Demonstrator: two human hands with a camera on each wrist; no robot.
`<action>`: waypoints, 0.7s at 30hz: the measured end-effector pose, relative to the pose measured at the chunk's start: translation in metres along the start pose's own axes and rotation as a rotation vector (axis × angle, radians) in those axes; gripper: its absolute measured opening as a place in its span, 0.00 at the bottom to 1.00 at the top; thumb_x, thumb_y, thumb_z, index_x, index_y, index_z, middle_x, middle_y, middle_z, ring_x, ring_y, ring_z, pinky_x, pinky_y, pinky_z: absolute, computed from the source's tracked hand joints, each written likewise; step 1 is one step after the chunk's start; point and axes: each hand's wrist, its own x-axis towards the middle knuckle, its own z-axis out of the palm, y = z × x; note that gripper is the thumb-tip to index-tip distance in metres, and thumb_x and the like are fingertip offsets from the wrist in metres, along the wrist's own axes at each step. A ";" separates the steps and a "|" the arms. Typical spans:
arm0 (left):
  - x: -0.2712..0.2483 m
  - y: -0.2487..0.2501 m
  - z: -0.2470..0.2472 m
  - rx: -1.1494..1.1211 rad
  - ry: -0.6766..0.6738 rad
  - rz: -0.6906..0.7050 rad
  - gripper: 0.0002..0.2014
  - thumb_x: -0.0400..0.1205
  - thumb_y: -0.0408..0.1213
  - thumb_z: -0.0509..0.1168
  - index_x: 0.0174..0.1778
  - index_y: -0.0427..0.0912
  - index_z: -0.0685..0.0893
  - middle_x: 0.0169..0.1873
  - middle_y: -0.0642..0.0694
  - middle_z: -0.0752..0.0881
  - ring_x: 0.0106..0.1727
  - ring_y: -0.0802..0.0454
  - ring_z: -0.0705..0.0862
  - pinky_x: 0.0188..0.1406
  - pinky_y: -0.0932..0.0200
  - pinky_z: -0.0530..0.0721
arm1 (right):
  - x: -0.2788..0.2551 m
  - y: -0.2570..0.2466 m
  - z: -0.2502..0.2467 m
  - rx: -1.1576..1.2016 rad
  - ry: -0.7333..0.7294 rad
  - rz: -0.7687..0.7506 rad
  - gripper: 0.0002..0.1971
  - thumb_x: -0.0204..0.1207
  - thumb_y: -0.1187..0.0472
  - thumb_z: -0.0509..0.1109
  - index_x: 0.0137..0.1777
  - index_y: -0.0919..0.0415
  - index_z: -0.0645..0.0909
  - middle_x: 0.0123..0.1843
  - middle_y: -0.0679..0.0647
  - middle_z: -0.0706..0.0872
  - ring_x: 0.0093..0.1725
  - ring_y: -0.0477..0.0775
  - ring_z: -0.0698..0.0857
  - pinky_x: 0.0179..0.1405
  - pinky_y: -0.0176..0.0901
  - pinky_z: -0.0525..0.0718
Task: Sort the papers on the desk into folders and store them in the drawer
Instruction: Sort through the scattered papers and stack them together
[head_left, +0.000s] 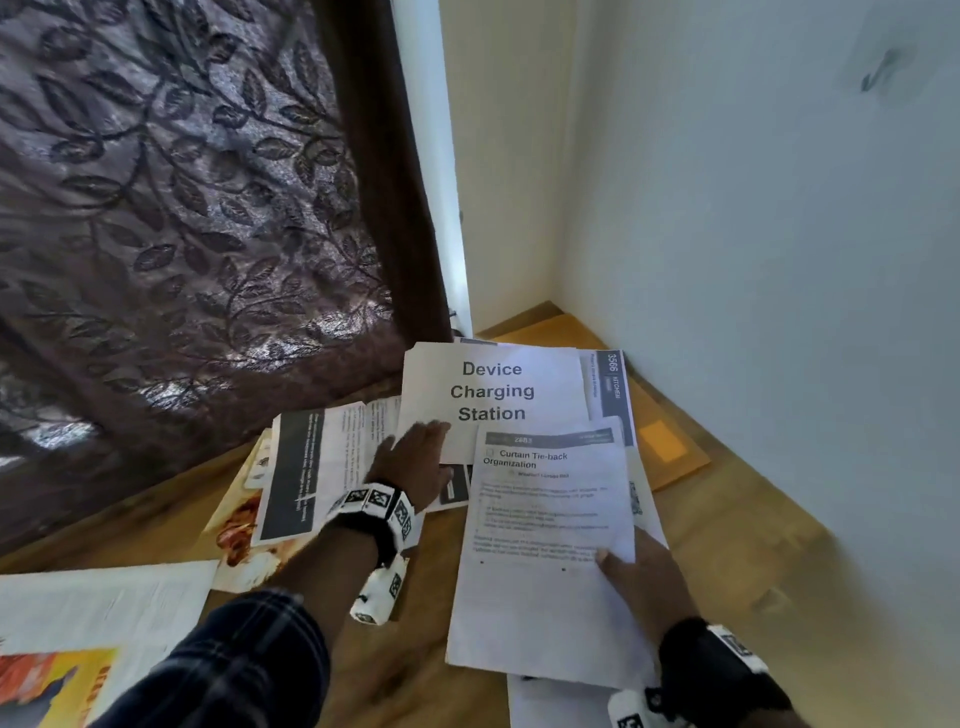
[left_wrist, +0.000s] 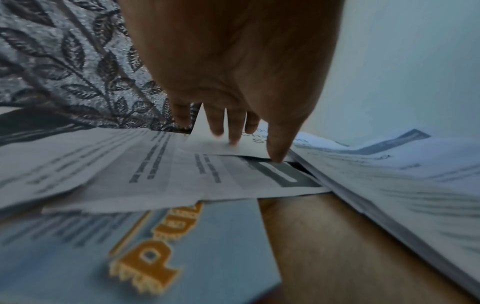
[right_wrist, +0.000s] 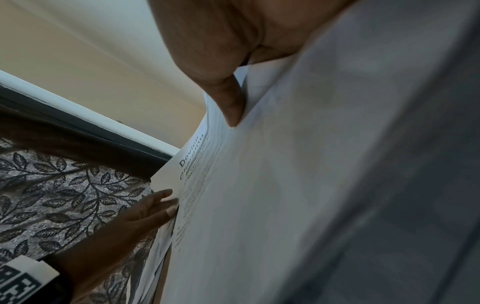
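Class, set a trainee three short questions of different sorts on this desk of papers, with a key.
1. True or false: the left hand touches the Device Charging Station sheet.
2. Which sheet does the right hand pinch? A) Curtain Tie-back Organization sheet B) a blank envelope
3. Fill in: behind the papers hangs a leaf-patterned ____.

Key: 1 true; 2 A; 3 curtain.

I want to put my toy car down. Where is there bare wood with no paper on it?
Bare desk shows between the Curtain Tie-back sheet and the wall, and beside the left hand's forearm. Around the Device Charging Station sheet papers overlap.
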 end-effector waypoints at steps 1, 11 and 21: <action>0.002 0.001 -0.001 0.041 -0.042 0.000 0.35 0.84 0.52 0.61 0.85 0.50 0.54 0.84 0.49 0.64 0.83 0.49 0.66 0.83 0.35 0.55 | 0.001 0.000 0.000 -0.003 0.010 0.015 0.08 0.76 0.64 0.73 0.54 0.55 0.87 0.49 0.47 0.92 0.50 0.49 0.89 0.40 0.41 0.82; -0.049 0.013 0.000 0.328 -0.011 0.026 0.38 0.83 0.59 0.60 0.85 0.49 0.55 0.66 0.46 0.84 0.69 0.44 0.80 0.83 0.34 0.49 | 0.004 0.002 -0.005 0.051 0.050 0.035 0.08 0.79 0.69 0.70 0.54 0.59 0.88 0.49 0.52 0.92 0.50 0.55 0.89 0.40 0.44 0.83; -0.127 0.033 0.012 0.233 0.041 0.114 0.25 0.84 0.57 0.54 0.74 0.51 0.71 0.55 0.47 0.91 0.62 0.46 0.86 0.84 0.39 0.50 | 0.001 -0.002 -0.003 0.009 0.054 -0.009 0.06 0.79 0.70 0.69 0.51 0.61 0.85 0.47 0.53 0.90 0.46 0.53 0.87 0.37 0.42 0.80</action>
